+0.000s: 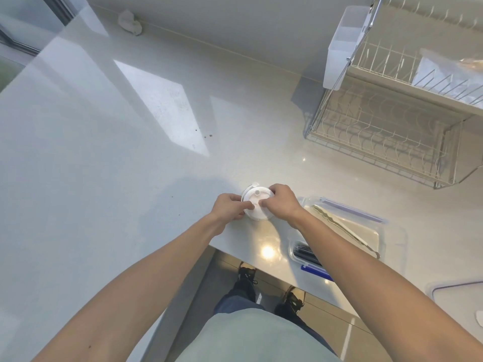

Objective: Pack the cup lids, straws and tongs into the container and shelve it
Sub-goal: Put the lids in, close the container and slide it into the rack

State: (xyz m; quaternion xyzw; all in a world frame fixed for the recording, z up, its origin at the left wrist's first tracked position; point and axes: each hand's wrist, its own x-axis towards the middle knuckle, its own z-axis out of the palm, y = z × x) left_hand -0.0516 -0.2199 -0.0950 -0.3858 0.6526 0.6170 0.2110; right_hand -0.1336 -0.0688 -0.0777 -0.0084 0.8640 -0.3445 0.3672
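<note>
Two hands meet over one small stack of white plastic cup lids (257, 203) on the pale countertop (104, 152). Our left hand (228, 206) curls around the stack's left edge, thumb lying across the top; our right hand (281, 202) cups the right edge, fingers closed onto the rim. Both are gripping the stack, which sits on the counter near its front edge.

We judge the lids light, thin and somewhat flexible, smooth enough to slide apart, so the stack is best squeezed at opposite rims and kept level. How many lids it holds we cannot tell.

Just right of our hands lies one clear rectangular container (392, 231) with blue-purple latches, open. Inside we count one pair of metal tongs (347, 231) lying diagonally and one bundle of dark straws (305, 253); the straws are too packed to count.

Farther right, one loose container lid (457, 293) rests on the counter. Beyond, one two-tier wire dish rack (386, 126) stands against the wall.
</note>
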